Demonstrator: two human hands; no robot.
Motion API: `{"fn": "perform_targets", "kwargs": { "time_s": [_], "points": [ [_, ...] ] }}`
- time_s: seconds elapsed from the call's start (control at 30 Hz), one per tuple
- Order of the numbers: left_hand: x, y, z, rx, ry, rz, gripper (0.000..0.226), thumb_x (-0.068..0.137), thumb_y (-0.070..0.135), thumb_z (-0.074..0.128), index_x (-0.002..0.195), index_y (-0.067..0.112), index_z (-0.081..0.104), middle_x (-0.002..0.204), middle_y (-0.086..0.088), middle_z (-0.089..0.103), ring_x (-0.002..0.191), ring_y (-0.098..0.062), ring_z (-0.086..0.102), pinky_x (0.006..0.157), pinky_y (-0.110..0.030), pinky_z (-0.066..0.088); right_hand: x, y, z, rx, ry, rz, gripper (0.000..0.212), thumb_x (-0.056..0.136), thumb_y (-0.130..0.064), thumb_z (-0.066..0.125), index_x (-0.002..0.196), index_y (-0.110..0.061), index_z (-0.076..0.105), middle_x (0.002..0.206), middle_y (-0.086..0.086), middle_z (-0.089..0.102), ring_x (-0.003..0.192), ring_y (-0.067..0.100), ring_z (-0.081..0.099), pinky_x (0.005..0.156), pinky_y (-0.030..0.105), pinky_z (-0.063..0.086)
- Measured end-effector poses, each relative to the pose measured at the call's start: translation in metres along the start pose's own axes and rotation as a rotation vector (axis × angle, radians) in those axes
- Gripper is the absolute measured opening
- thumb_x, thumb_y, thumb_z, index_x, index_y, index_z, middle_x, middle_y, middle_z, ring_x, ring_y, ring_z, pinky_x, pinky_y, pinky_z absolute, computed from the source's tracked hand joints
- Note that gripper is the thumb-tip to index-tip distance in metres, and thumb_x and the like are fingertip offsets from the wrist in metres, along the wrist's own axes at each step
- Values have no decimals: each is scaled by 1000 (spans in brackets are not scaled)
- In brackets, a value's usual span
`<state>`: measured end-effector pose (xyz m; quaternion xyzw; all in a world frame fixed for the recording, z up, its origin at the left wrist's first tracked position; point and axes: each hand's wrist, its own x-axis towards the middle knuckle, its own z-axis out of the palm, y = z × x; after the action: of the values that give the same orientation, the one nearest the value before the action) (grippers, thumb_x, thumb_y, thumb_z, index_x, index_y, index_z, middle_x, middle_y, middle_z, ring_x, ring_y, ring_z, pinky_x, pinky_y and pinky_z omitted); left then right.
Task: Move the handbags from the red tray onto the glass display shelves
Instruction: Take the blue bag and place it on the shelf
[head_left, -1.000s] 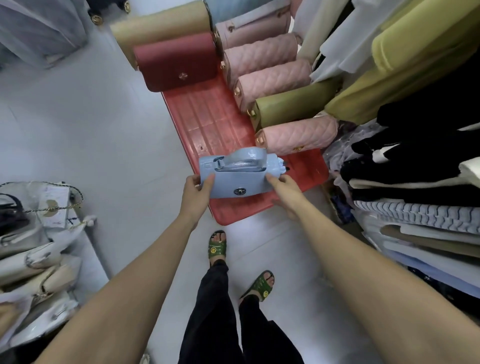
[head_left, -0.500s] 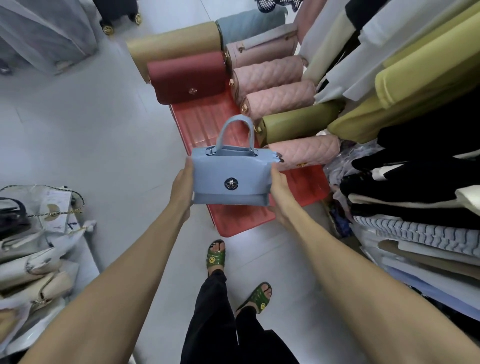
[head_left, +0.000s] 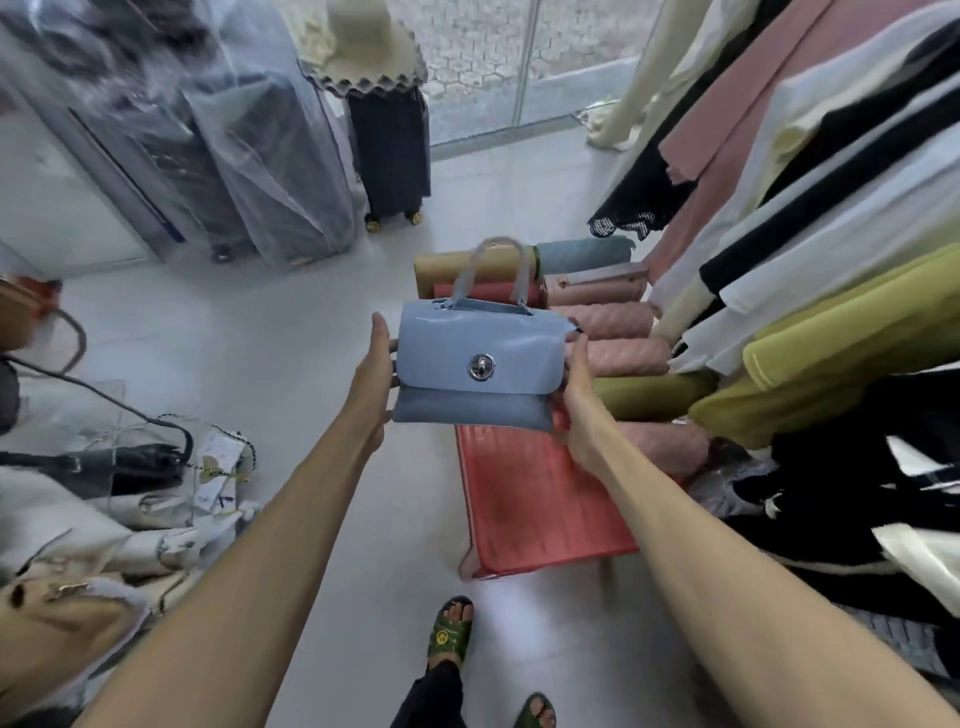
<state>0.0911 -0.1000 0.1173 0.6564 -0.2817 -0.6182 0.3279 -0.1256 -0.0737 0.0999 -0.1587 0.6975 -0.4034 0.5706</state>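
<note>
Above the near end of the red tray (head_left: 535, 509), a blue handbag (head_left: 478, 369) is held upright in the air, clear of the tray, with its handle standing up. The left hand (head_left: 375, 374) and right hand (head_left: 577, 405) each have a grip clasped on one end, fingers behind. This bag is lifted but not yet shelved. Pink quilted bags (head_left: 615, 322), an olive bag (head_left: 649, 391) and others wait on the tray's far half. Whether the pale bags (head_left: 78, 519) at left sit on glass shelves I cannot tell.
</note>
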Motion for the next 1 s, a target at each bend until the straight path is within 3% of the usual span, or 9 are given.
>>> {"fn": "perform_targets", "kwargs": {
  "time_s": [0.07, 0.17, 0.3, 0.4, 0.47, 0.53, 0.63, 0.83, 1.0],
  "points": [
    [-18, 19, -12, -16, 14, 68, 64, 97, 74, 18, 124, 31, 58, 118, 2, 66, 104, -13, 58, 80, -37, 44, -13, -17, 10, 9, -73, -51, 102, 61, -106, 34, 136, -41, 60, 132, -8, 67, 114, 11, 64, 79, 33, 59],
    [-47, 46, -34, -35, 55, 163, 66, 96, 75, 17, 124, 33, 59, 116, 1, 70, 107, -13, 61, 76, -36, 44, -33, -42, 25, 62, -189, -143, 95, 61, -104, 41, 131, -44, 64, 131, -8, 70, 120, 15, 65, 96, 44, 57],
    [-90, 69, -58, -91, 119, 265, 59, 92, 79, 19, 122, 44, 56, 114, 4, 72, 111, -13, 62, 81, -38, 45, -70, -79, 45, 66, -300, -206, 76, 85, -88, 36, 117, -29, 71, 114, 4, 75, 101, 21, 71, 74, 36, 61],
    [-129, 76, -69, -138, 170, 330, 56, 90, 81, 20, 118, 48, 56, 115, 4, 71, 110, -14, 63, 80, -38, 46, -99, -101, 53, 51, -433, -212, 54, 99, -73, 24, 110, -38, 63, 126, 16, 71, 117, 35, 68, 100, 53, 54],
    [-153, 79, -73, -177, 216, 374, 51, 91, 79, 20, 112, 51, 57, 112, 6, 71, 108, -14, 63, 83, -39, 46, -119, -112, 54, 9, -477, -230, 48, 96, -79, 23, 106, -46, 57, 135, 21, 65, 126, 40, 62, 93, 44, 50],
    [-176, 79, -76, -204, 253, 415, 49, 92, 78, 19, 108, 52, 57, 114, 5, 70, 108, -13, 63, 82, -38, 46, -134, -118, 50, -32, -555, -282, 48, 97, -77, 20, 115, -47, 54, 136, 16, 62, 120, 34, 64, 77, 35, 55],
    [-210, 73, -80, -236, 309, 472, 49, 92, 79, 19, 109, 53, 57, 117, 6, 70, 110, -14, 62, 81, -37, 45, -155, -123, 49, -70, -662, -365, 60, 96, -77, 21, 135, -42, 50, 135, 7, 62, 119, 26, 62, 80, 41, 57],
    [-278, 53, -101, -278, 455, 556, 51, 90, 81, 20, 119, 58, 54, 118, 2, 70, 112, -17, 62, 82, -38, 49, -208, -117, 60, -149, -843, -411, 54, 98, -75, 21, 129, -45, 53, 121, 2, 67, 98, 16, 63, 68, 31, 53],
    [-336, 28, -116, -300, 579, 598, 46, 94, 77, 18, 109, 58, 57, 115, 2, 68, 108, -16, 61, 88, -43, 49, -252, -99, 73, -177, -1026, -461, 55, 101, -68, 23, 140, -38, 48, 129, 7, 67, 103, 19, 66, 62, 29, 58]
  ]
}}
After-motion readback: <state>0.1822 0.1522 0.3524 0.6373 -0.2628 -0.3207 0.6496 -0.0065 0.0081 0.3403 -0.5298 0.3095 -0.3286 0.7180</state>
